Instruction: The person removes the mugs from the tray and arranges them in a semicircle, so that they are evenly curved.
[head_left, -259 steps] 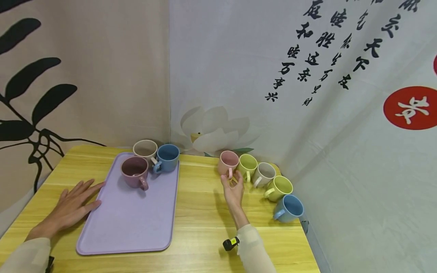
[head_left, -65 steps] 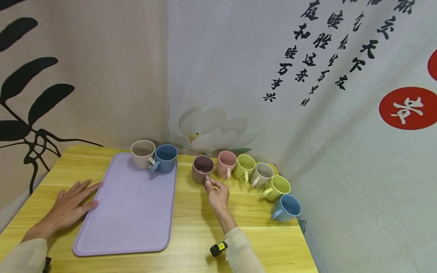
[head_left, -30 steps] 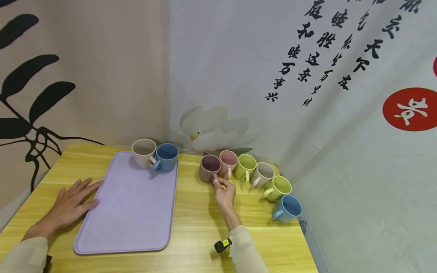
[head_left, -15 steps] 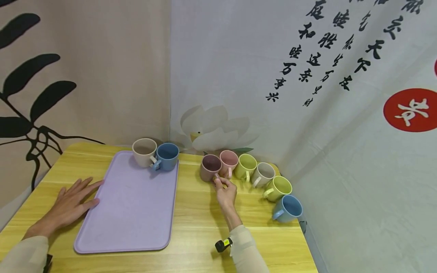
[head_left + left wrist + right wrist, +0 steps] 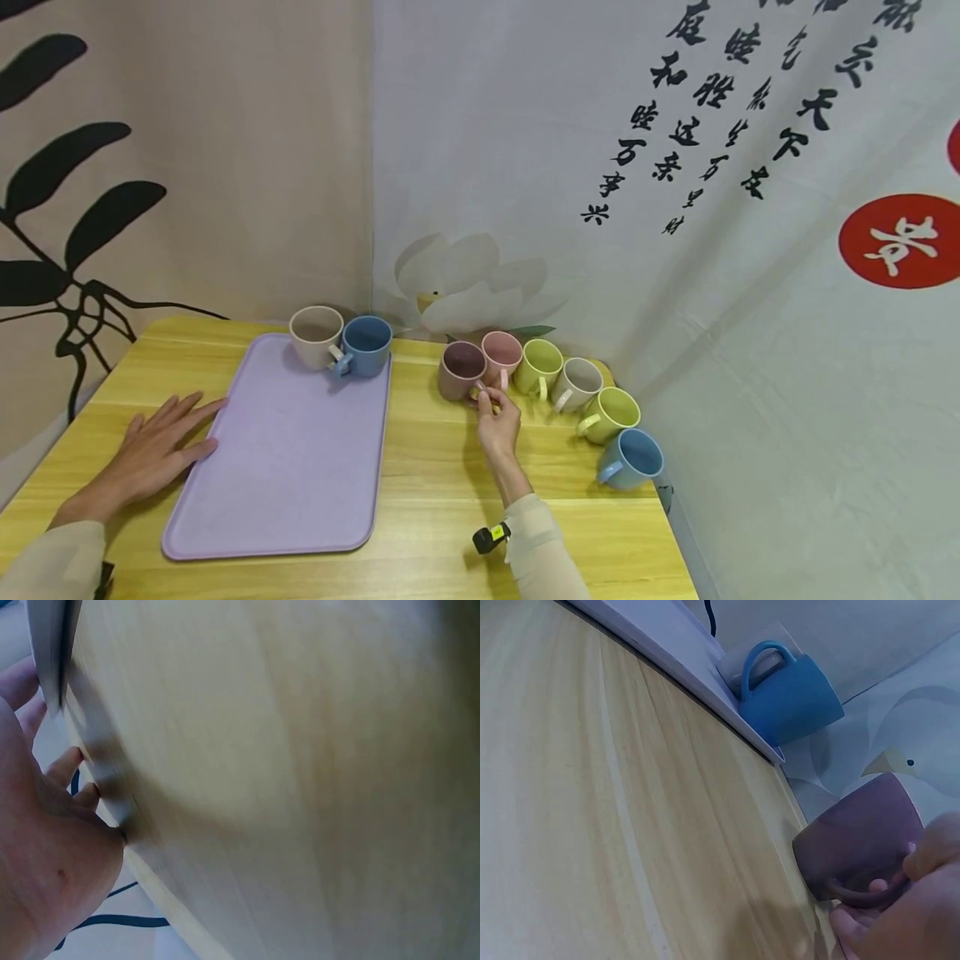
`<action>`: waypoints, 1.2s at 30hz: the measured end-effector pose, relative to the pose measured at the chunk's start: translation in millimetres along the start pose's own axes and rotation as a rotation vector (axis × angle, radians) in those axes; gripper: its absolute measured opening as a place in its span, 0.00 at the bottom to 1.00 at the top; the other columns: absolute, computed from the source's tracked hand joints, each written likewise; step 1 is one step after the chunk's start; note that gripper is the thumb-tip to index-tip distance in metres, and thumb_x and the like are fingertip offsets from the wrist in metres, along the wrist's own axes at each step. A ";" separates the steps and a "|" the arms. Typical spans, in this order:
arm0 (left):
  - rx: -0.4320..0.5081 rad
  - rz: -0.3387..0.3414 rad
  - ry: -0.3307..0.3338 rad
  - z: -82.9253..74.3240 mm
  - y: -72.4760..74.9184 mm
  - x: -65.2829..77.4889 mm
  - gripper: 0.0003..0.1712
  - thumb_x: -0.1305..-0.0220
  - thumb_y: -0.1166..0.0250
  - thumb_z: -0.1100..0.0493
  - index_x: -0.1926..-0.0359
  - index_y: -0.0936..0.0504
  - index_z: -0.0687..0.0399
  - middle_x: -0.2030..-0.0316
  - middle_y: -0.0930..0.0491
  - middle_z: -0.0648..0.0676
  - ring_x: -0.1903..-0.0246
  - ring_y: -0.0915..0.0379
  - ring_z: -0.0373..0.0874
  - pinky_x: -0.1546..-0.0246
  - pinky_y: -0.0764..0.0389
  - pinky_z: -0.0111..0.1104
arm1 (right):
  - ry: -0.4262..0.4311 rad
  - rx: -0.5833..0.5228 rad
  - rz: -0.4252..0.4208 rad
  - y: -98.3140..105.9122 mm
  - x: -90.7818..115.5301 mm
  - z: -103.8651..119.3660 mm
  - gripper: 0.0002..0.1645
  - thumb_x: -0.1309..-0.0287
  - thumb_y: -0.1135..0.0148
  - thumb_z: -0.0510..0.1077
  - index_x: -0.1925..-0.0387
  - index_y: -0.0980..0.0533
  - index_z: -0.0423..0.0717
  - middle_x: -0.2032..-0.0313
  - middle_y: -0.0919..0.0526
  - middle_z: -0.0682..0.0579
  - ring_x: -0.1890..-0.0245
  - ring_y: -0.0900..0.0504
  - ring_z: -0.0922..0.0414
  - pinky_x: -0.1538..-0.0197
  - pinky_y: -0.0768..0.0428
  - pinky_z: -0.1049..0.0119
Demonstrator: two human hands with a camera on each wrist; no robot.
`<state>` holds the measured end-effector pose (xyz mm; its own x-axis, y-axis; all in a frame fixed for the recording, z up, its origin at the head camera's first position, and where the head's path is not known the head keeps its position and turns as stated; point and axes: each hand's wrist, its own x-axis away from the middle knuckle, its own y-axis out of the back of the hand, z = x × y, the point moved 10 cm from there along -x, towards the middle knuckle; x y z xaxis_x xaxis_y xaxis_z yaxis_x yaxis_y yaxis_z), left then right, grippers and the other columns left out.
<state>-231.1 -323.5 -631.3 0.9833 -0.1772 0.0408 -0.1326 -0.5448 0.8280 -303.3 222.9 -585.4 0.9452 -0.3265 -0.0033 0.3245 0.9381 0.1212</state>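
Observation:
A dark purple mug (image 5: pixel 461 372) stands on the wooden table, right beside a pink mug (image 5: pixel 501 354). My right hand (image 5: pixel 498 423) is at the purple mug's handle; in the right wrist view its fingers curl around the handle, one fingertip showing inside the loop. My left hand (image 5: pixel 153 450) lies spread at the left edge of the lilac tray (image 5: pixel 277 467), index finger and thumb touching the rim. On the tray's far end sit a beige mug (image 5: pixel 315 337) and a blue mug (image 5: pixel 365 348), close together.
Right of the pink mug, a curved row continues with a green mug (image 5: pixel 540 367), a light grey mug (image 5: pixel 577 385), another green mug (image 5: pixel 611 414) and a light blue mug (image 5: pixel 632 458) by the table's right edge. Cloth backdrops (image 5: pixel 480 167) hang behind the table.
The purple mug has gone from the tray to the table, then slid right against the pink mug. Lately my right fingers have shifted slightly at its handle. The left hand has stayed put.

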 end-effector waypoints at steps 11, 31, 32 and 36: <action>0.003 -0.015 -0.008 1.3 -0.7 1.4 0.40 0.11 0.44 0.43 0.11 0.41 0.54 0.14 0.54 0.83 0.15 0.71 0.90 0.24 0.80 0.86 | 0.064 0.088 -0.048 4.7 4.3 8.1 0.12 0.20 0.33 0.38 0.45 0.13 0.34 0.48 0.08 0.36 0.44 0.09 0.45 0.37 0.11 0.57; 0.019 -0.026 -0.024 -0.6 1.0 2.4 0.40 0.12 0.43 0.45 0.10 0.42 0.53 0.14 0.53 0.83 0.15 0.70 0.90 0.23 0.81 0.85 | 0.170 0.071 0.001 3.6 10.3 22.8 0.22 0.23 0.29 0.38 0.35 0.21 0.31 0.38 0.12 0.31 0.35 0.10 0.34 0.29 0.11 0.46; 0.018 -0.025 -0.023 -0.6 0.9 2.4 0.40 0.12 0.43 0.45 0.10 0.42 0.53 0.14 0.54 0.83 0.15 0.71 0.90 0.23 0.81 0.85 | 0.178 0.064 0.002 3.7 10.9 24.7 0.22 0.23 0.29 0.38 0.35 0.21 0.31 0.38 0.12 0.31 0.34 0.11 0.35 0.28 0.12 0.45; 0.018 -0.023 -0.022 -0.9 0.8 2.6 0.40 0.11 0.43 0.45 0.10 0.42 0.53 0.14 0.54 0.83 0.15 0.71 0.89 0.23 0.81 0.85 | 0.207 0.045 0.007 3.9 13.2 34.3 0.25 0.23 0.28 0.39 0.32 0.23 0.32 0.36 0.14 0.32 0.31 0.13 0.35 0.24 0.16 0.41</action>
<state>-228.5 -323.7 -630.1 0.9833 -0.1819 0.0095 -0.1122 -0.5635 0.8184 -290.7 218.3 -550.9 0.9362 -0.2849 -0.2060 0.3203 0.9327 0.1657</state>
